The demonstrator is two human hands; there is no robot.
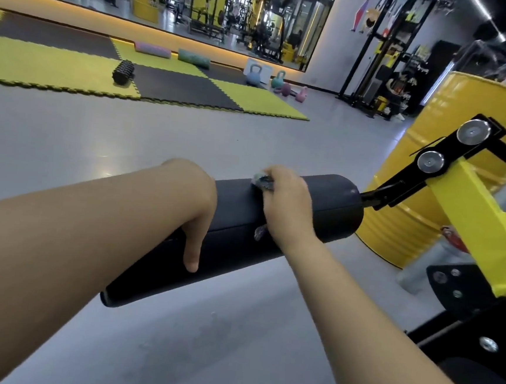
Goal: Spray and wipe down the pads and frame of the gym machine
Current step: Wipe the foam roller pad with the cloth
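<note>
A long black roller pad (235, 236) runs from lower left to upper right across the middle of the view, joined by a black bracket (450, 157) to the machine's yellow frame (481, 224). My left hand (195, 205) grips over the top of the pad, thumb hanging down its near side. My right hand (287, 207) holds a small dark cloth (263, 182) against the pad's top, just right of the left hand. Bits of cloth show above and below the fingers. No spray bottle is clearly in view.
A yellow drum (409, 211) stands right behind the pad's far end. Yellow and black floor mats (169, 83) with a black foam roller (123, 72), two rolled mats and several kettlebells (253, 76) lie beyond on the grey floor. A mirror wall and racks are far back.
</note>
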